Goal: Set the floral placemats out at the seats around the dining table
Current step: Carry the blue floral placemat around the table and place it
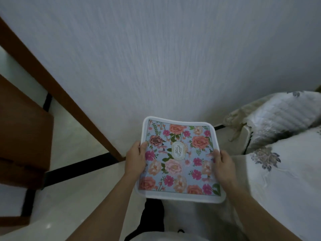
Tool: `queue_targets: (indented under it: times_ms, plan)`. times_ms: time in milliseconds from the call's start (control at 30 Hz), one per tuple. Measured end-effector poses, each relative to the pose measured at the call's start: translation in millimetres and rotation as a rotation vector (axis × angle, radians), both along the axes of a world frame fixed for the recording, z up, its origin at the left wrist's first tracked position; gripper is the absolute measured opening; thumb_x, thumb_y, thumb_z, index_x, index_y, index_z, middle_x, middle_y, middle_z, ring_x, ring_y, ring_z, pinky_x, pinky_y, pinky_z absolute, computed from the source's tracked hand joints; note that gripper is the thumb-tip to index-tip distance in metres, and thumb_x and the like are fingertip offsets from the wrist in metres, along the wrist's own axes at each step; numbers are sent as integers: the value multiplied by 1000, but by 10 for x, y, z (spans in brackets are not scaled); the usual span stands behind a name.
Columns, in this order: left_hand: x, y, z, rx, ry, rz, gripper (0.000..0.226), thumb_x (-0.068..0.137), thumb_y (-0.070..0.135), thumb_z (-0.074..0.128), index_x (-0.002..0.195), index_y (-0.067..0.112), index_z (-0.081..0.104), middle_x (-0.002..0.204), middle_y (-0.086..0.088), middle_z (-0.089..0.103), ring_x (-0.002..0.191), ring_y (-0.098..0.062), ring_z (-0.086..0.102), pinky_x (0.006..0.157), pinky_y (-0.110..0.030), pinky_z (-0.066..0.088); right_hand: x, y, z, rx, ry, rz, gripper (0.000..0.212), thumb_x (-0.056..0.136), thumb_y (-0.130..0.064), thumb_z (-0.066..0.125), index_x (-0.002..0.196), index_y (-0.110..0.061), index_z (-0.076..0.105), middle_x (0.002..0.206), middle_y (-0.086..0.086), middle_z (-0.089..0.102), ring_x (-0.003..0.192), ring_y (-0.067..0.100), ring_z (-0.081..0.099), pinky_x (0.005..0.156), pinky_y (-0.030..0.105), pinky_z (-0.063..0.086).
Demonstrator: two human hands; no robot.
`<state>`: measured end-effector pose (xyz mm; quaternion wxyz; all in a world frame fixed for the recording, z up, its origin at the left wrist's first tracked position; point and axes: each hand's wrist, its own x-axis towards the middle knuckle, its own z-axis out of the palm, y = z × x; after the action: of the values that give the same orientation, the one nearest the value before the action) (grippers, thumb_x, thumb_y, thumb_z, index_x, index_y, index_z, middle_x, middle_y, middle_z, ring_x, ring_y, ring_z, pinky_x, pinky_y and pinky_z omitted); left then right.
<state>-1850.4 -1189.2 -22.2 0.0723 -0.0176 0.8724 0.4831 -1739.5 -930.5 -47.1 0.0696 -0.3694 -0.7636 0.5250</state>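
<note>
Blue floral white-bordered placemat (178, 160) held in air: left hand (135, 160) grips left edge, right hand (224, 167) grips right edge.

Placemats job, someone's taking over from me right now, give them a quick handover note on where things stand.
Left hand: gripping the left edge of the placemat, thumb on top.
Right hand: gripping its right edge.
Placemat: held flat in the air in front of the body, above the floor, facing a wall. It may be a stack; the picture cannot settle that.
Nearby: dark wooden furniture to the left, a white flowered cloth to the right.
Done: no mat seen laid.
Left: carry to the dining table, not in view, and lay mats at the seats.
</note>
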Motion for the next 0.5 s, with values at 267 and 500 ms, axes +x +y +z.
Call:
queue_targets:
  times_ms: [267,500]
  plan:
    - [-1382,897,-123,42,-28,-219,31,103,39,43,91,16,60,79,0,69,70,-13,69,63,-36,59,-865,615,-84,35,-23,-219,29,100,-47,37,93,-26,56,88,0,70,77,20,71,71,45,59]
    - [-2801,1681,-38,45,-92,-451,35,101,46,41,93,19,60,79,-3,72,68,-13,72,64,-39,61,-1781,987,1,24,-48,-438,30,101,-45,37,97,-22,56,85,2,70,69,17,72,63,38,59]
